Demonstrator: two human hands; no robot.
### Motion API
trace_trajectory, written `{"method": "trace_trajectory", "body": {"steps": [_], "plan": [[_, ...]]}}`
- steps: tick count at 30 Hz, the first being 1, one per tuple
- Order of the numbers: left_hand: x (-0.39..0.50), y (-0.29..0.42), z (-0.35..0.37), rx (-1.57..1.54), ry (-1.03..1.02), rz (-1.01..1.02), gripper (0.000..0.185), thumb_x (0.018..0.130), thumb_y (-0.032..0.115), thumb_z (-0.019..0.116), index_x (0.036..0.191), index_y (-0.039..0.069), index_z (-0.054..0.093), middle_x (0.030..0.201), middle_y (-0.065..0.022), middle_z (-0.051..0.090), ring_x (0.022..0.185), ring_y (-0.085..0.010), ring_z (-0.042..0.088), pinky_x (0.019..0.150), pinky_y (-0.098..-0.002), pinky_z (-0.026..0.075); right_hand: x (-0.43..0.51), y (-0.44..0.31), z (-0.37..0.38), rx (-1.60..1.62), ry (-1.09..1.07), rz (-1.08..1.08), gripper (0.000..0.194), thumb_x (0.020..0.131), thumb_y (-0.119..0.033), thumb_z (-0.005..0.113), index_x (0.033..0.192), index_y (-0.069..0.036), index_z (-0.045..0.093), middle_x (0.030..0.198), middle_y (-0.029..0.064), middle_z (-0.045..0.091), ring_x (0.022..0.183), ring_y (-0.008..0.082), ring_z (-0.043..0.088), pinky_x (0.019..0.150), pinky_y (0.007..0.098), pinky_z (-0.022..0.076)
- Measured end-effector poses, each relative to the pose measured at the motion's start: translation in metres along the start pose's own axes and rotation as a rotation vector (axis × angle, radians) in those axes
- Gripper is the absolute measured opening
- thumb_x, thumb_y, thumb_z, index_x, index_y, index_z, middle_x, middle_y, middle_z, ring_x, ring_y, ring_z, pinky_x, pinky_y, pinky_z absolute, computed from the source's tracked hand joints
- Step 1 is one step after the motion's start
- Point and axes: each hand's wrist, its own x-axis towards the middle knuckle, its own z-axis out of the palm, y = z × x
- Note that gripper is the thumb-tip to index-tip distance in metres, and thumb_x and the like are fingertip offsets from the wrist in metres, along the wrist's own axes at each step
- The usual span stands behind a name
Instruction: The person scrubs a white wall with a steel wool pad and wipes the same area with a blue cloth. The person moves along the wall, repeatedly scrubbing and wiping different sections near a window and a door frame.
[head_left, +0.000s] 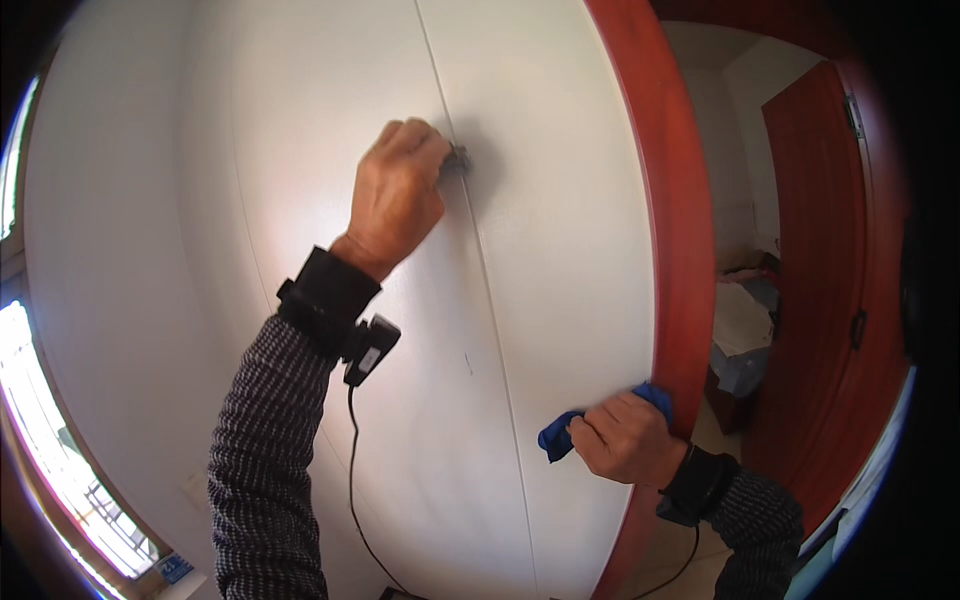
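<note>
My left hand (401, 187) is raised against the white wall panel (360, 360). Its fingers close around a small dark scouring pad (459, 160), pressed at the thin vertical seam (489, 315); most of the pad is hidden by the fingers. Lower and to the right, my right hand (626, 439) grips a bunched blue cloth (559, 436), whose ends stick out on both sides of the fist. That fist is beside the red wooden door frame (681, 300), over the panel's right edge. A short dark mark (469, 365) shows on the panel between the hands.
Black straps with small devices (373, 351) sit on both wrists, and cables trail down from them. On the right, a red door (814, 285) stands open to a room with a covered piece of furniture (741, 322). Bright windows (67, 450) line the left.
</note>
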Motion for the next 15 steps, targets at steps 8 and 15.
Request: {"method": "trace_trajectory", "body": {"steps": [8, 15], "plan": [[-0.008, -0.005, -0.004, 0.095, -0.095, 0.072, 0.029, 0.072, -0.02, 0.063, 0.093, -0.002, 0.071, 0.097, -0.0112, 0.07, 0.091, -0.0323, 0.067, 0.079, -0.04, 0.06, 0.0, 0.001, 0.004, 0.002, -0.013, 0.004, 0.026, 0.095, -0.007, 0.074, 0.075, -0.008, 0.058, 0.061, 0.0054, 0.054, 0.055, 0.0163, 0.055, 0.054, 0.0293, 0.0463], [-0.004, -0.015, 0.001, 0.254, -0.175, 0.452, 0.017, 0.072, -0.008, 0.071, 0.087, -0.001, 0.067, 0.096, -0.0095, 0.063, 0.086, -0.0268, 0.061, 0.072, -0.0405, 0.056, 0.002, 0.003, 0.006, -0.017, -0.011, -0.002, 0.025, 0.095, -0.009, 0.075, 0.076, -0.008, 0.06, 0.062, 0.0054, 0.055, 0.056, 0.0163, 0.056, 0.054, 0.0292, 0.0467]]}}
